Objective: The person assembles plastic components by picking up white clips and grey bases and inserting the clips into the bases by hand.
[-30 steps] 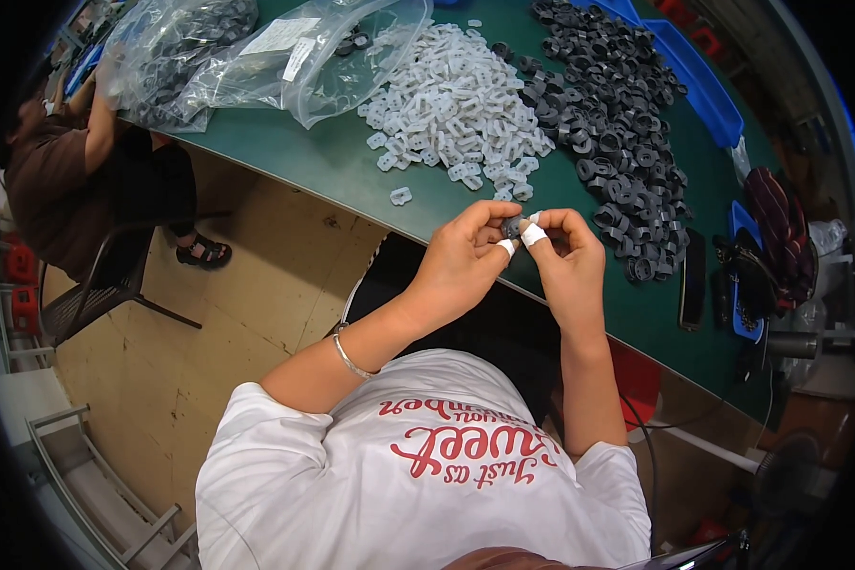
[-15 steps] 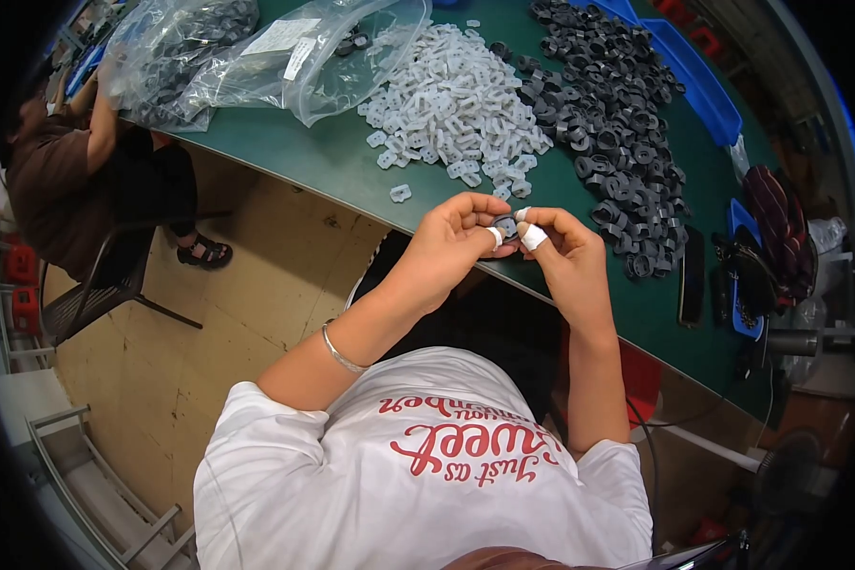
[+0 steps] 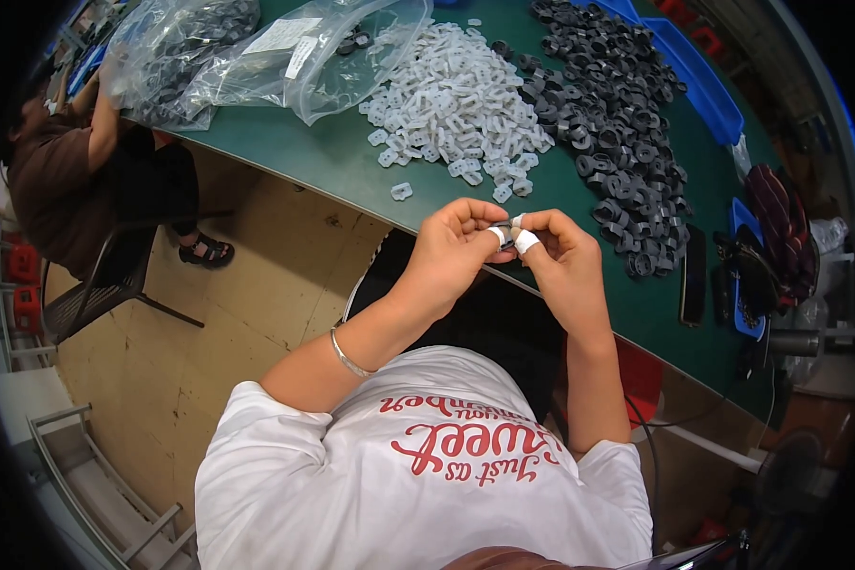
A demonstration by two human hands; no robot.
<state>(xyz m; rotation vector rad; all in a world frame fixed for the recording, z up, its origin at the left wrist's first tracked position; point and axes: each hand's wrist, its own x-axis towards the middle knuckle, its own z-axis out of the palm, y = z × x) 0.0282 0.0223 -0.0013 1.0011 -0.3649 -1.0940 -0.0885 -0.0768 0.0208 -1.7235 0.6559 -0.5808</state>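
Over the near edge of the table, my left hand (image 3: 446, 255) and my right hand (image 3: 567, 271) meet and pinch one small dark grey ring-shaped plastic part (image 3: 505, 237) between them. White tape wraps some fingertips. The fingers cover most of the part, so its inside is hidden. Just beyond my hands spreads a heap of small whitish translucent plastic pieces (image 3: 456, 104), with a single loose piece (image 3: 401, 191) at its near left. To the right of that heap lies a long pile of dark grey plastic rings (image 3: 627, 152).
Clear plastic bags (image 3: 275, 71) with dark parts lie at the far left of the green table (image 3: 323, 176). Blue trays (image 3: 703, 90), a phone (image 3: 692, 275) and a dark striped cloth item (image 3: 774, 228) are at right. Another person (image 3: 62, 176) sits at the left.
Both hands have shifted slightly, and the ring-shaped part has turned, so its face, visible before, is now mostly covered by the fingers. Both hands keep their pinch.
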